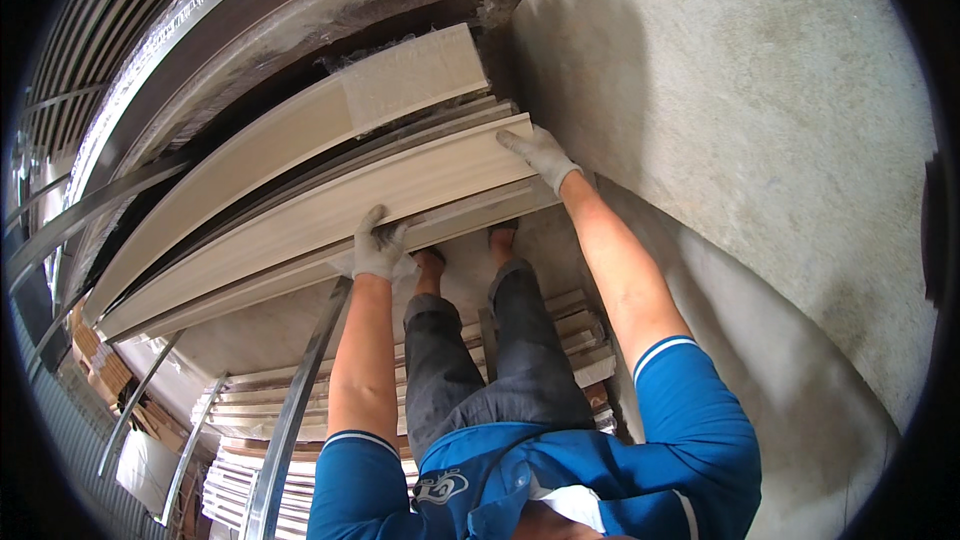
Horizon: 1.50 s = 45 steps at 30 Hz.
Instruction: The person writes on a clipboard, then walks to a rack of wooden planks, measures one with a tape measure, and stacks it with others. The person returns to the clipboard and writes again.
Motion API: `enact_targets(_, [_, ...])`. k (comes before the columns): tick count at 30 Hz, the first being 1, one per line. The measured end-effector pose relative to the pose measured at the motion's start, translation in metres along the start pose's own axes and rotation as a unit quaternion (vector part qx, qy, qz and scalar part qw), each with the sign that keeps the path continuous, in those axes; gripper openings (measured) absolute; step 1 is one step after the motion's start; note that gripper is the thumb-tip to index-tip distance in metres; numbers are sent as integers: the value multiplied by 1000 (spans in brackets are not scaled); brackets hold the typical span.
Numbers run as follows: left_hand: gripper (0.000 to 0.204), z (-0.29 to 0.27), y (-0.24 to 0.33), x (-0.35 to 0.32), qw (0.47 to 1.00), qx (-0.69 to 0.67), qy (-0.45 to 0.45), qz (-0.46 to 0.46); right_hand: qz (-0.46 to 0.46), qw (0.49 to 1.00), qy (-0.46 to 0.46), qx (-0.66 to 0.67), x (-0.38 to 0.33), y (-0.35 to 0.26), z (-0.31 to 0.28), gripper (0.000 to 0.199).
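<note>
A long cream board with a grooved face lies lengthwise across the front of a stack, in both of my hands. My right hand, in a pale work glove, grips its right end, with the thumb over the face. My left hand, also gloved, holds the near long edge around the middle, thumb on top; the fingers beneath are partly hidden. Just below it run more boards of the same colour. Behind it stands another wide cream board, partly covered in clear film.
Brown boards in plastic wrap fill the far left. A metal post rises at my left, near metal rails. More stacked boards lie behind my legs. Concrete floor stretches along the right. A white sack sits lower left.
</note>
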<state>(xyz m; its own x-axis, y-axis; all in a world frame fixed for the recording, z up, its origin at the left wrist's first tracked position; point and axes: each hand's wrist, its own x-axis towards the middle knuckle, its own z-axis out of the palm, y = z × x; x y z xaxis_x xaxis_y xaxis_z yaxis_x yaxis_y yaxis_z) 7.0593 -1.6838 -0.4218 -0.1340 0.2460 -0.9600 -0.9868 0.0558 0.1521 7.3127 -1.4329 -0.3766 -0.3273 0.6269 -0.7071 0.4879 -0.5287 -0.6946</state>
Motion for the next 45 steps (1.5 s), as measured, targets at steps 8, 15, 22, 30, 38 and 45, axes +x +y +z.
enact_targets(8, [17, -6, 18, -8, 999, 38, -14, 12, -4, 999, -4, -42, 7, 5, 14, 66])
enact_targets(15, [40, -63, -2, -101, 995, 79, -30, 48, 45, 983, -75, -160, 19, -12, 28, 69])
enact_targets(22, [38, -176, -10, -185, 950, 292, 20, 112, -66, 863, 90, -492, 0, -50, 15, 72])
enact_targets(30, [35, -304, 33, -293, 935, 297, 176, 84, -191, 884, 64, -422, -90, -92, 6, 49])
enact_targets(38, [38, -350, -6, -339, 955, -7, 185, 233, 29, 918, -232, -320, -188, -46, 108, 29])
enact_targets(45, [31, -423, -88, -361, 968, 98, 191, 131, -16, 899, -198, -390, -279, -56, 123, 36])
